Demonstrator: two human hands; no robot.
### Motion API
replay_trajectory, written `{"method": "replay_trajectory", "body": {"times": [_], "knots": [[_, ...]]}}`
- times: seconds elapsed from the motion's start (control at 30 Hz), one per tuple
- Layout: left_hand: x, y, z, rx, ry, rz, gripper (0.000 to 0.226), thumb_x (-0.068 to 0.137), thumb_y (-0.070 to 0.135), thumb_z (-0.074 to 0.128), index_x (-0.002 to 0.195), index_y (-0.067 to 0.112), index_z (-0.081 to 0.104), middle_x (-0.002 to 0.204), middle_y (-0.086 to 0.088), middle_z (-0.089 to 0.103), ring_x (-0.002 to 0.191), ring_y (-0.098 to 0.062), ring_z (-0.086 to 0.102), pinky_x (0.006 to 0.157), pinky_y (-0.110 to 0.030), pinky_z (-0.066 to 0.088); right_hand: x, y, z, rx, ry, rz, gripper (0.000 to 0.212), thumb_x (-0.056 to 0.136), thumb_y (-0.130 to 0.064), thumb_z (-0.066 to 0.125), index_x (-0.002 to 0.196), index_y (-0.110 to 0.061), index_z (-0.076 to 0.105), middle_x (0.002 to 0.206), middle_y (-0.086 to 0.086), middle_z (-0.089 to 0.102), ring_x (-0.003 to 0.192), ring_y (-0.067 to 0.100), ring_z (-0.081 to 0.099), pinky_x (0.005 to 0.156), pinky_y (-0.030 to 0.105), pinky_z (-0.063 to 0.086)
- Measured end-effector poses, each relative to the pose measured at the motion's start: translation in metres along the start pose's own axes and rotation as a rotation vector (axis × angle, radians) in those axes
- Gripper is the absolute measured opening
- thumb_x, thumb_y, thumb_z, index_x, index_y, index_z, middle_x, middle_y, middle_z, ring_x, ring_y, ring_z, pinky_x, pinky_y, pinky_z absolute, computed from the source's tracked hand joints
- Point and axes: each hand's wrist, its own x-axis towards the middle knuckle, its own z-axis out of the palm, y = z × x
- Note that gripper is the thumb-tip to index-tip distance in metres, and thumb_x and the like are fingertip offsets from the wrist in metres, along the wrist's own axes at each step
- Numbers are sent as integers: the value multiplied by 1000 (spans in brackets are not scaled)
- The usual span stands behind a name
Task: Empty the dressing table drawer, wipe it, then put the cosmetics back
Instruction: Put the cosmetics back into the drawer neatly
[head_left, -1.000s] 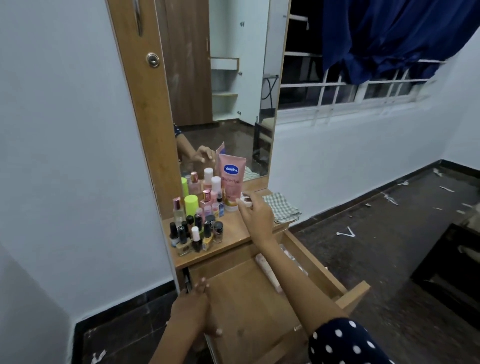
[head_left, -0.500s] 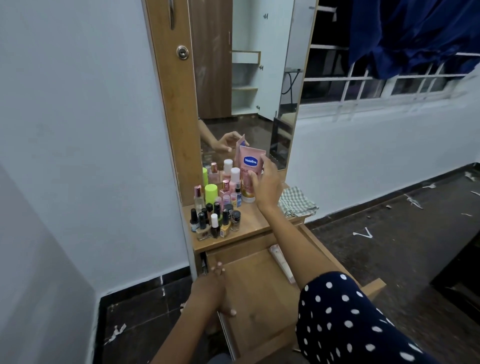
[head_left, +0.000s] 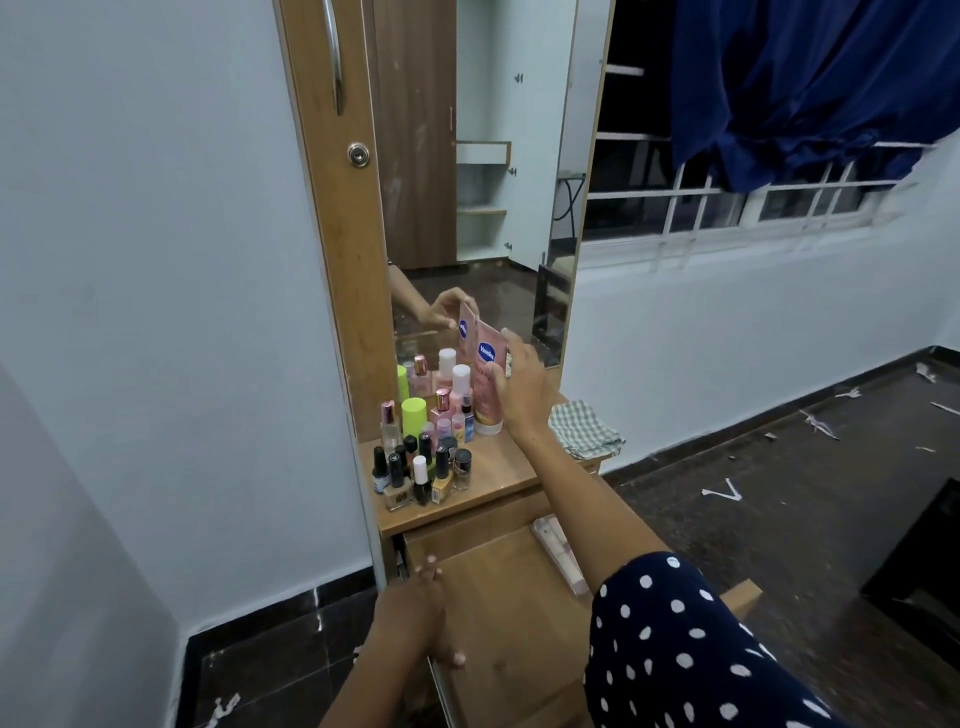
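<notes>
Your left hand (head_left: 415, 613) rests on the left wall of the open drawer (head_left: 498, 613), fingers loosely curled over its edge, bracing it and holding nothing else. The drawer stands pulled out below the table (head_left: 498, 478) and looks almost bare; one pale tube (head_left: 558, 553) lies along its right side, toward the back.

On the table's left half, against the mirror (head_left: 483, 182), the cosmetics stand packed together: small dark nail polish bottles (head_left: 415, 473) at the front left corner, a lime green bottle (head_left: 413, 415) behind them, and white-capped pink bottles (head_left: 453, 384) farther back. The tall pink Vaseline tube (head_left: 488, 379) stands cap down behind the cluster, near the mirror.

Your right hand (head_left: 519, 389) has its fingers wrapped round the right side of that tube, thumb across the front. A checked cloth (head_left: 584, 428) lies folded at the table's right edge, just beside that wrist.

Judging by the bare drawer, you are likely starting the return. Lift the tube straight up before swinging it over, so your wrist clears the crowded bottles. Keep the left hand steadying the drawer, and lay the tube flat along one wall.
</notes>
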Motion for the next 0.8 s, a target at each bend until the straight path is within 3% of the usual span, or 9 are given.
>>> {"method": "replay_trajectory", "body": {"times": [0.2, 0.3, 0.43, 0.5, 0.57, 0.7, 0.8], "knots": [[-2, 0, -3, 6, -32, 14, 108, 82, 48, 66, 150, 4, -7, 159, -7, -4, 145, -27, 13, 117, -38, 15, 0, -2, -12, 19, 43, 47, 15, 93, -27, 55, 104, -17, 55, 97, 1, 67, 81, 16, 64, 67, 35, 57], [0, 2, -5, 37, 40, 42, 99, 84, 51, 61, 152, 10, 2, 159, -6, 8, 143, -25, 23, 115, -39, 22, -13, 1, -36, 57, 66, 96, 18, 92, -29, 55, 105, -16, 55, 100, 1, 68, 80, 13, 64, 60, 20, 50], [0, 20, -3, -160, 374, 154, 81, 91, 53, 48, 152, 20, 7, 157, -2, 22, 138, -19, 34, 109, -34, 33, -45, 6, -90, 138, 87, 165, 20, 89, -27, 61, 104, -15, 55, 97, -5, 65, 79, 6, 58, 55, 10, 39], [-2, 37, -3, -362, 671, 184, 79, 91, 57, 42, 152, 20, 7, 157, 0, 20, 140, -16, 30, 111, -34, 30, -64, 13, -114, 175, 40, 254, 18, 86, -23, 64, 100, -15, 55, 94, -7, 63, 80, 8, 61, 55, 13, 43], [-1, 52, -4, -490, 858, 195, 88, 86, 63, 42, 152, 17, 8, 158, 0, 16, 143, -15, 21, 115, -36, 23, -82, 20, -132, 205, -31, 359, 15, 83, -19, 64, 95, -14, 56, 92, -4, 64, 81, 11, 64, 60, 24, 53], [10, 65, 7, -393, 769, 211, 106, 77, 65, 59, 152, 15, 2, 158, 1, 11, 144, -12, 16, 118, -38, 16, -113, 36, -145, 243, -185, 533, 9, 78, -14, 63, 87, -14, 60, 83, 0, 66, 77, 15, 67, 68, 36, 57], [16, 66, 20, -336, 703, 192, 105, 76, 62, 62, 152, 16, 5, 148, 1, 40, 133, -12, 39, 113, -37, 27, -130, 47, -145, 310, -295, 684, 7, 76, -7, 63, 83, -9, 62, 79, 9, 70, 67, 21, 70, 64, 39, 58]]}}
